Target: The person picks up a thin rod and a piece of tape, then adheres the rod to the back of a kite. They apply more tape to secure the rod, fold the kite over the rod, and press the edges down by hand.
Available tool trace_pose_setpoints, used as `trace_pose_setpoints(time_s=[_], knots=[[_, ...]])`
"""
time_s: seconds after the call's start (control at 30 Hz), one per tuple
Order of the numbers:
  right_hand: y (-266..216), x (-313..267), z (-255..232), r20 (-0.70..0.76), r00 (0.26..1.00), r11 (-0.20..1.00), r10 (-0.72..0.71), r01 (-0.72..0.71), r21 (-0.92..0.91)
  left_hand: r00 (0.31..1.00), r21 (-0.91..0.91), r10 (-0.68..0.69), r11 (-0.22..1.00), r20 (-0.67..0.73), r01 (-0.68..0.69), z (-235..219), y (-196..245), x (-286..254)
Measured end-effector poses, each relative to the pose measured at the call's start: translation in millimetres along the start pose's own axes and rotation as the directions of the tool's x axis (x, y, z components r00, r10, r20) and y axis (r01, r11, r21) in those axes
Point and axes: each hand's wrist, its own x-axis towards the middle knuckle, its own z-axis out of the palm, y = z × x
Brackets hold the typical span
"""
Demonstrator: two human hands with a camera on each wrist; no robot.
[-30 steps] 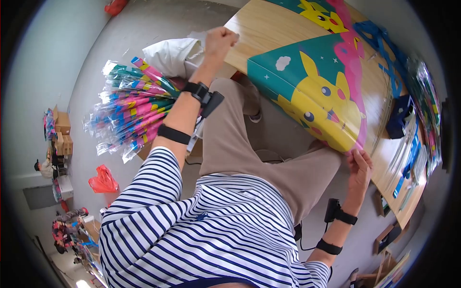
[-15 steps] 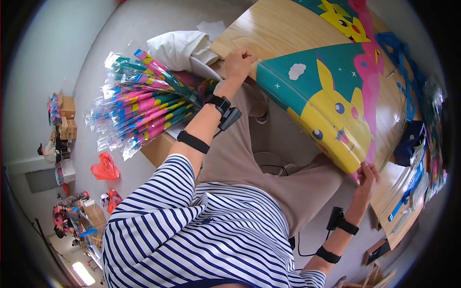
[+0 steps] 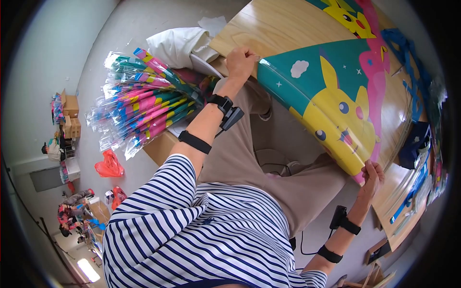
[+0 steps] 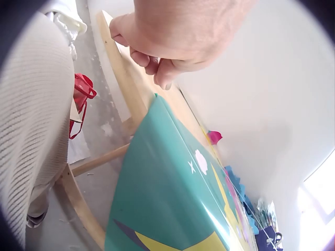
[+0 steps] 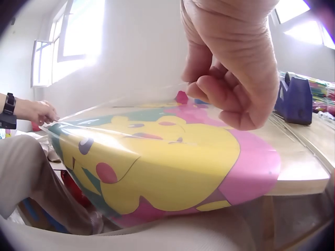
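A printed sheet in green, yellow and pink lies on the wooden table, its near side bending down over the edge. My left hand pinches one end of a thin clear strip beside the sheet's green corner. At the pink and yellow end, my right hand pinches the strip's other end. In the right wrist view the clear strip runs from the right hand to the left hand, along the sheet. The left wrist view shows curled fingers of the left hand just above the green corner.
Another printed sheet lies farther back on the table. Blue straps and a dark blue holder are at the right. Plastic-wrapped colourful rolls fan out at the left, near a white cloth.
The left hand has come down and in, closer to the sheet's green corner. The right hand stays by the sheet's other end, and the head view has shifted slightly.
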Motion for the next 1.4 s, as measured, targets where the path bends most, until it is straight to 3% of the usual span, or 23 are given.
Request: trace_pose_setpoints(time_s=[0.73, 0.83, 0.9, 0.97, 1.07, 1.4], knots=[[-4.8, -0.8, 5.9, -0.022, 0.999, 0.999, 0.029, -0.030, -0.028, 0.999, 0.119, 0.002, 0.993, -0.043, 0.004, 6.5, -7.1, 5.3], [-11.7, -10.3, 11.4, 0.023, 0.992, 0.989, -0.125, 0.127, -0.082, 1.000, 0.158, -0.009, 0.987, -0.008, 0.010, 8.2, -10.0, 7.3], [-10.0, -6.6, 8.1, 0.022, 0.998, 0.993, -0.063, 0.064, -0.095, 0.992, 0.224, 0.116, 0.969, -0.052, -0.102, 13.0, -22.0, 13.9], [-10.1, -3.8, 13.3, -0.023, 0.999, 0.990, -0.037, 0.033, -0.134, 0.991, 0.166, 0.128, 0.979, -0.033, -0.121, 7.4, -11.9, 8.2], [-9.0, -2.4, 18.9, -0.047, 0.998, 0.994, -0.040, 0.035, -0.101, 0.994, 0.130, 0.108, 0.986, -0.031, -0.103, 4.8, -4.8, 3.8], [-0.8, 2.4, 26.4, -0.144, 0.989, 0.944, -0.018, -0.031, -0.328, 0.999, 0.116, 0.052, 0.992, 0.004, -0.053, 6.0, -15.6, 9.1]])
